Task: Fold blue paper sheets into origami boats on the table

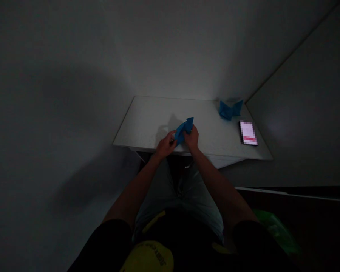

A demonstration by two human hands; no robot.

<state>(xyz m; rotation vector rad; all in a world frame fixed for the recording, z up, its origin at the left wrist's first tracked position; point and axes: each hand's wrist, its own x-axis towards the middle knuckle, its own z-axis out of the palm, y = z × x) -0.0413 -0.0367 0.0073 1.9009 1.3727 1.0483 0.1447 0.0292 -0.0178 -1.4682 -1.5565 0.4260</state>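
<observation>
The white rectangular surface (147, 121) stands in a dim room, with its far edge against a pale back wall (187, 49) and its right end meeting a pale side wall (297, 124) at the corner. A blue folded paper shape (230, 109) rests on the far right corner of the surface, and a lit smartphone (248, 133) lies flat near the right edge, its screen blurred. Soft shadows fall across the walls to the left of the surface. Below the near edge of the surface are the person's lap in pale trousers (178, 196), a yellow object with dark lettering (147, 258) at the bottom of the view, and, further right and mostly in darkness, a green object (274, 230). Both forearms reach forward from black sleeves (107, 241), angling inward toward the near edge of the surface. The left hand (166, 145) and right hand (191, 136) are close together, with their fingers clamped on opposite sides of a crumpled-looking piece of blue folded paper (184, 130), which is held just above the near edge of the surface.
</observation>
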